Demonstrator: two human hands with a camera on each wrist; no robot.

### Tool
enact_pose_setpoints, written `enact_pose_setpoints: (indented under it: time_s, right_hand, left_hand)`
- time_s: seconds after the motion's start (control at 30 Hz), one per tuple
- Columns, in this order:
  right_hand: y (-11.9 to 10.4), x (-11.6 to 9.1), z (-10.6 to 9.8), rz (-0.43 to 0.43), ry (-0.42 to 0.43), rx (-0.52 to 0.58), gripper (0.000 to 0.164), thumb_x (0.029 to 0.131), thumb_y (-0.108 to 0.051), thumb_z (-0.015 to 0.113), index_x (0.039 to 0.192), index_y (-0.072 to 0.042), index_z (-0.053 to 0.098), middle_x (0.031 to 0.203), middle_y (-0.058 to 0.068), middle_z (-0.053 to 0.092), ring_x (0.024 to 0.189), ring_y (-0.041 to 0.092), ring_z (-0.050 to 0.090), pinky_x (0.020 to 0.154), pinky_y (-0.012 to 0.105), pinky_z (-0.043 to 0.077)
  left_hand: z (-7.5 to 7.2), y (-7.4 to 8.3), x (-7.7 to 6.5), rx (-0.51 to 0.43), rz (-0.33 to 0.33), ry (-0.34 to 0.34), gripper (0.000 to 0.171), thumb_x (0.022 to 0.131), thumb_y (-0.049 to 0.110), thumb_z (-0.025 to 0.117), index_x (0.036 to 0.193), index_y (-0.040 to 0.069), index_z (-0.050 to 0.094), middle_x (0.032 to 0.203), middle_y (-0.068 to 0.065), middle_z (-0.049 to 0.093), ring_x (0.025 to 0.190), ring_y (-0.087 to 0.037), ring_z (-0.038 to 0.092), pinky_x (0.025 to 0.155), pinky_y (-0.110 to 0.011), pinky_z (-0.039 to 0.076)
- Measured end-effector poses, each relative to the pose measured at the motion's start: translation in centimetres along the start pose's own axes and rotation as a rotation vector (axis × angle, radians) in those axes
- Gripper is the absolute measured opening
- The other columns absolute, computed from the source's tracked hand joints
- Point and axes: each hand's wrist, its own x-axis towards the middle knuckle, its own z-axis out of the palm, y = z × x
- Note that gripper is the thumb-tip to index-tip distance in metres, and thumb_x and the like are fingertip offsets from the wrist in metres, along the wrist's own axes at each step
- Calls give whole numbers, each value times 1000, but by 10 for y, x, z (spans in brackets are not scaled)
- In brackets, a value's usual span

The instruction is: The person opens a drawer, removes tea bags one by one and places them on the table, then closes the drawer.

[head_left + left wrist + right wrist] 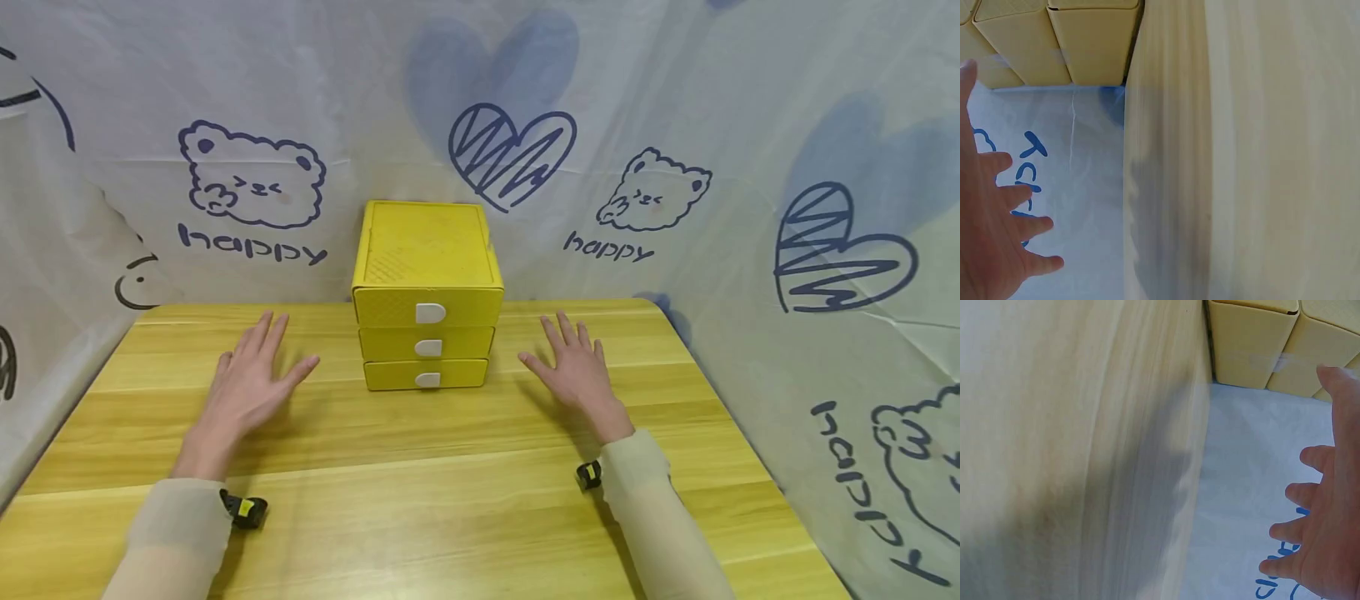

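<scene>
A yellow box (427, 250) with three stacked drawers, each with a white pull tab (430, 313), stands at the back middle of the wooden table; all its drawers are closed. To its left my left hand (251, 379) hovers palm down, fingers spread and straight, holding nothing. My right hand (577, 367) is held the same way on the box's right side, also empty. Both hands are apart from the box, and their shadows fall on the table. Each wrist view shows part of the yellow box (1094, 47) beyond the spread fingers.
The wooden table (420, 500) reaches back to a white cloth (360, 83) printed with blue hearts, bear faces and the word "happy". This cloth also hangs along both sides. A small black camera sits on each wrist, at the cuffs of the light sleeves (180, 525).
</scene>
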Motion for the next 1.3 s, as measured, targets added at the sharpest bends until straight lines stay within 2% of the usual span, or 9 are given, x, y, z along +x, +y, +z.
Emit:
enact_pose_setpoints:
  time_s: [0.23, 0.33, 0.47, 0.6, 0.77, 0.93, 1.13, 1.3]
  right_hand:
    - [-5, -3, -5, -12, 52, 40, 82, 81, -77, 23, 146, -28, 11, 152, 0, 4, 133, 29, 4, 104, 62, 12]
    - [-8, -6, -8, -26, 81, 68, 81, 82, -75, 25, 146, -27, 13, 152, 0, 7, 133, 27, 7, 106, 58, 13]
    - [-13, -8, -12, -60, 149, 115, 77, 84, -72, 29, 145, -24, 21, 150, 4, 17, 132, 25, 15, 106, 53, 20]
    - [-18, -9, -17, -88, 222, 159, 73, 86, -68, 33, 142, -21, 29, 147, 5, 27, 129, 22, 23, 104, 49, 28]
    - [-26, -10, -23, -119, 288, 200, 69, 87, -65, 35, 139, -19, 36, 142, 4, 34, 126, 20, 28, 102, 46, 31]
    - [-36, -14, -29, -158, 316, 237, 64, 88, -61, 38, 137, -19, 39, 140, 3, 37, 124, 19, 30, 101, 46, 32]
    - [-46, -17, -33, -198, 334, 242, 62, 89, -59, 39, 136, -19, 40, 139, 2, 38, 124, 17, 30, 100, 45, 34]
    - [-53, -18, -33, -239, 373, 254, 61, 89, -57, 41, 136, -19, 39, 138, 1, 39, 124, 15, 30, 101, 43, 33]
  left_hand:
    - [-2, 8, 2, -152, 47, 84, 72, 90, 55, 41, 146, 30, 4, 152, -1, 1, 133, -30, 7, 96, -72, 15]
    - [-2, 12, 3, -242, 58, 120, 67, 91, 51, 42, 146, 31, 9, 152, -1, 7, 132, -29, 11, 97, -70, 18]
    - [-2, 20, 6, -393, 79, 181, 59, 92, 43, 45, 145, 31, 19, 150, -4, 17, 130, -28, 19, 97, -67, 21]
    - [-1, 32, 11, -560, 98, 230, 52, 94, 34, 44, 143, 25, 28, 145, -10, 26, 123, -29, 30, 95, -62, 30]
    - [-6, 51, 19, -740, 96, 244, 47, 97, 31, 37, 141, 17, 32, 142, -10, 33, 119, -27, 37, 95, -53, 36]
    - [-13, 68, 28, -933, 105, 192, 46, 98, 36, 29, 140, 19, 34, 142, -7, 35, 120, -27, 37, 95, -51, 37]
    - [-19, 82, 44, -1199, 93, 33, 53, 97, 45, 30, 142, 16, 31, 144, -10, 30, 124, -30, 32, 100, -60, 26]
    - [-19, 88, 56, -1290, 28, -88, 64, 94, 53, 30, 144, 14, 23, 146, -11, 23, 125, -25, 26, 102, -60, 21]
